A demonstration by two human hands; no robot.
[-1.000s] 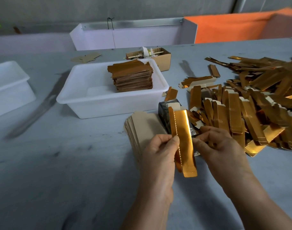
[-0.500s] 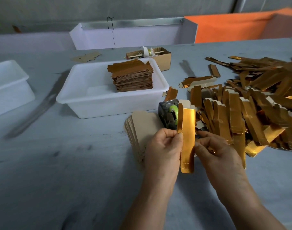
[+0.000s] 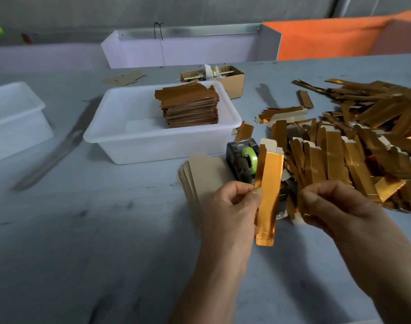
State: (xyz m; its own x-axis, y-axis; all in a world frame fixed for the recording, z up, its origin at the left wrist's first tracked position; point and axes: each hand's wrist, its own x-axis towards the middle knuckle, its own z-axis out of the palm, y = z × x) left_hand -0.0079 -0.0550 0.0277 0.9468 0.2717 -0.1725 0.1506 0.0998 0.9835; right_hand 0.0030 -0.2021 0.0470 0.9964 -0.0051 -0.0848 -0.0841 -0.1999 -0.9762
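Observation:
My left hand pinches a long, folded gold foil carton by its left edge and holds it upright above the table, its open white flaps on top. To the right, my right hand is apart from the carton, with thumb and fingertips curled together; I see nothing between them. Just behind the carton stands a dark tape dispenser with a green roll. A stack of flat brown card blanks lies by my left hand.
A heap of gold cartons covers the table on the right. A white tub holds a stack of flat gold blanks. Behind it sits a small cardboard box, and another white tub is at far left.
My right hand has let go of the carton and drawn away to the right. My left hand has turned the carton more upright.

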